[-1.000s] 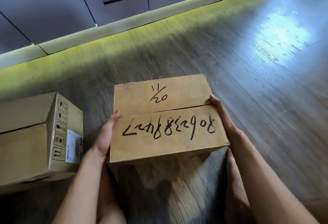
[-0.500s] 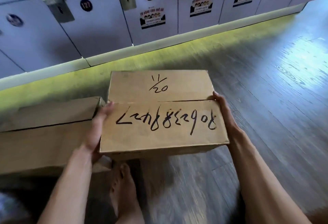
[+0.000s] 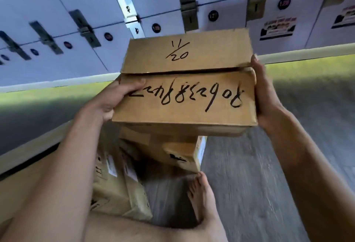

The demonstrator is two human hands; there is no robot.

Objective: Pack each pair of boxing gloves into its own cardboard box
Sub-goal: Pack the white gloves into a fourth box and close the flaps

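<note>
A closed cardboard box (image 3: 188,80) with black handwritten numbers on its top flaps is lifted in the air in front of me. My left hand (image 3: 117,97) grips its left side, thumb over the near flap. My right hand (image 3: 266,95) presses flat against its right side. Below it stands a second cardboard box (image 3: 172,149) on the floor, and a third box (image 3: 119,190) lies to the lower left, partly behind my left forearm. No boxing gloves are visible.
A wall of white lockers (image 3: 96,30) with numbered discs and metal latches fills the back. A pale plinth (image 3: 307,57) runs under it. My bare foot (image 3: 201,193) rests on the grey wood floor (image 3: 249,184) beside the boxes.
The box has risen from near the floor to chest height and moved left over the other boxes. My view has tilted up toward the lockers. My left thumb now lies on the flap.
</note>
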